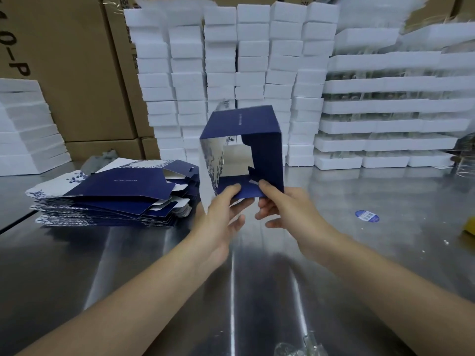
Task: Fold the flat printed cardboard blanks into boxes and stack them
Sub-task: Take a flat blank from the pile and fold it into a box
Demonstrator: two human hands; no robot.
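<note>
On steel table (359, 253), blanks (115, 186); foam blocks (252, 47) behind.

Shiny steel table (257, 291) with blank stack (110, 196), foam blocks (300, 160), blue sticker (367, 216)

- Steel table (359, 253): polished, glare streaks down the middle.
- White foam blocks (252, 60): stacked in columns at the table's back.
- White foam trays (385, 106): layered, right.
- Brown cartons (77, 73): behind, left.
- Round blue sticker (367, 216): on the table, right.
</note>
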